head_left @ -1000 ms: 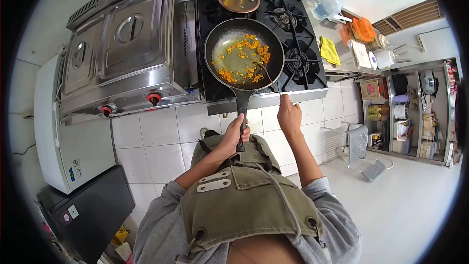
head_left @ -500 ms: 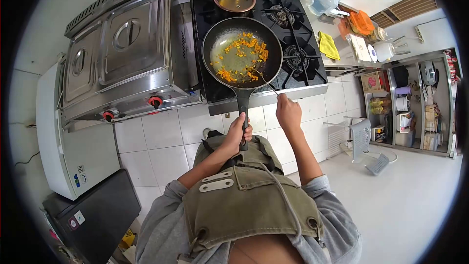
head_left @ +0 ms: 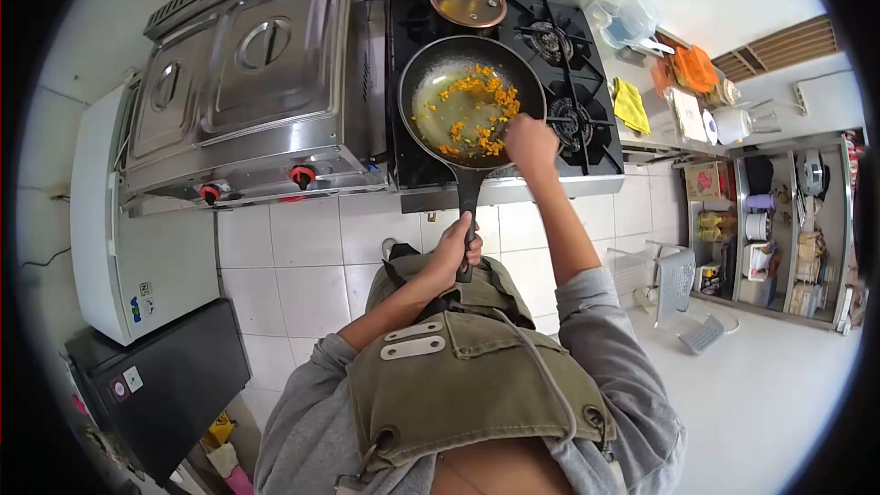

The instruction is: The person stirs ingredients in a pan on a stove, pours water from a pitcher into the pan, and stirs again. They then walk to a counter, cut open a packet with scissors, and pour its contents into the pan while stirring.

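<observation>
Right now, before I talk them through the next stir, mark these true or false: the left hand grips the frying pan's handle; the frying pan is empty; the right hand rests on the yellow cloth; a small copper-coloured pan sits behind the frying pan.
1. The left hand grips the handle of the frying pan. True.
2. The frying pan is empty. False: it holds orange and yellow chopped bits in oil.
3. The right hand rests on the yellow cloth. False: it is at the frying pan's near right rim; the yellow cloth lies apart, on the counter to the right.
4. A small copper-coloured pan sits behind the frying pan. True.
</observation>
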Available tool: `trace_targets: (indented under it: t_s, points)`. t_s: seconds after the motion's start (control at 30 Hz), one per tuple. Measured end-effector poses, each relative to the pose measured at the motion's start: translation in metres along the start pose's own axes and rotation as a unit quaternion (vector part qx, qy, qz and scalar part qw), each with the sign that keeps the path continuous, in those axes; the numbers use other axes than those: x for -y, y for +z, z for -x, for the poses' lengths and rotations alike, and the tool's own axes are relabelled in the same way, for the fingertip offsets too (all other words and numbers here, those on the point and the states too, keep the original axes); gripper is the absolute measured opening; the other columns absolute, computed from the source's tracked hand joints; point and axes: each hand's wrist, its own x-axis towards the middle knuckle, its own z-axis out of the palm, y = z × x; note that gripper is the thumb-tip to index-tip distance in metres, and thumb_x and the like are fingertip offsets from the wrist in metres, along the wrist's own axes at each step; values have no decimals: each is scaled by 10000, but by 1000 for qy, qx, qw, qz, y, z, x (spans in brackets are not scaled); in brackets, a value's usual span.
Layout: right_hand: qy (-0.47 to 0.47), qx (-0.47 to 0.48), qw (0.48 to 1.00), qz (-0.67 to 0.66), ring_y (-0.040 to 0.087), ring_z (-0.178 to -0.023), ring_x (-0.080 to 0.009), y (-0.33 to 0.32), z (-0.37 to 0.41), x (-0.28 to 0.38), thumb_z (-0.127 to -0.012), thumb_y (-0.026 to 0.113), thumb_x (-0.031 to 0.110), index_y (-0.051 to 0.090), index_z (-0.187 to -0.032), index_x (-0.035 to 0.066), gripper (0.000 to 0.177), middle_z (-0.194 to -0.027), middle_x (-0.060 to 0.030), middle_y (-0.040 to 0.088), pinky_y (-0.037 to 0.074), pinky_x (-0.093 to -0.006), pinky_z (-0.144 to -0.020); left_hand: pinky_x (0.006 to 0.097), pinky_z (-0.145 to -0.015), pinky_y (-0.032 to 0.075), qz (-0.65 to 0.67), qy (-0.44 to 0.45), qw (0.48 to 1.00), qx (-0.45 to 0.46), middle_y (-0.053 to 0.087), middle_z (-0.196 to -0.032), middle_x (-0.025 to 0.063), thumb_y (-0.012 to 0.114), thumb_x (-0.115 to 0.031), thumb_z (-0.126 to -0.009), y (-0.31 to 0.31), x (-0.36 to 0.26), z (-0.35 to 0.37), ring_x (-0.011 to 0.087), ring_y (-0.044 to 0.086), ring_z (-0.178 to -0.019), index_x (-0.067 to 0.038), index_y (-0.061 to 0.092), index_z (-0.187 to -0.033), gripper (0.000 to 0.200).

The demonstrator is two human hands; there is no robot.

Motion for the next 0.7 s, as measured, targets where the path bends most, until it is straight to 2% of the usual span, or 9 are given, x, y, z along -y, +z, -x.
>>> trace_targets:
  t_s: [0.03,0.1,0.2,0.27,0.3,0.37,0.5,0.63,0.7]
  points:
    - [57,-39,998,8,645,-699,-332,-5,-10,-2,-810,511,208,614,-796,27,209,-716,-201,634,513,-425,-603,215,-425,302,-1,-2,1000,3,385,-577,-9,408,-418,-934,0,0,-1,75,352,-459,-84,417,-874,339]
    - [96,-61,993,-32,632,-716,-372,-7,-27,-17,-845,463,218,596,-815,19,242,-742,-207,634,506,-453,-619,214,-427,310,-9,16,1000,4,382,-577,-10,406,-423,-933,0,1,-1,74,357,-463,-82,419,-883,344]
    - [95,-51,994,-30,629,-727,-381,6,-43,-23,-850,459,222,590,-842,32,231,-750,-209,635,503,-463,-637,208,-444,305,-15,6,1000,-4,377,-588,-17,385,-424,-940,2,-1,2,68,344,-476,-82,431,-882,350]
    - [-23,11,999,-44,624,-734,-376,23,-48,-22,-842,473,222,611,-851,40,228,-753,-198,634,500,-452,-652,207,-446,307,-11,7,1000,1,376,-588,-17,384,-422,-941,1,-1,1,69,345,-478,-82,431,-881,348]
    - [-26,15,999,-44,624,-734,-376,27,-46,-24,-842,473,222,611,-851,40,228,-753,-198,634,500,-452,-652,206,-449,308,-12,7,1000,8,375,-588,-17,383,-420,-942,1,-1,1,69,346,-480,-82,430,-881,347]
    - [-143,75,969,-189,615,-735,-368,32,-49,-29,-833,486,228,635,-849,51,232,-753,-188,628,493,-436,-657,209,-447,311,-13,14,1000,9,380,-592,-10,394,-409,-940,3,-1,2,71,351,-480,-77,407,-882,337]
    - [-104,99,944,-298,595,-697,-370,-11,-9,-27,-838,496,183,628,-799,35,202,-725,-186,612,468,-429,-625,211,-445,310,-2,1,1000,1,378,-593,-10,396,-400,-941,3,-2,3,72,351,-479,-77,403,-886,328]
    - [-73,-37,966,-247,564,-615,-395,-28,50,-37,-880,482,185,528,-766,33,197,-630,-196,568,420,-468,-529,213,-442,310,1,4,1000,4,378,-593,-10,406,-399,-938,3,-2,2,73,349,-477,-78,406,-882,326]
    - [-27,-55,974,-218,548,-577,-403,-16,79,-49,-886,483,187,498,-755,39,198,-596,-208,547,396,-485,-496,214,-440,309,5,5,1000,3,377,-592,-11,407,-398,-937,4,-3,3,73,346,-476,-79,409,-879,324]
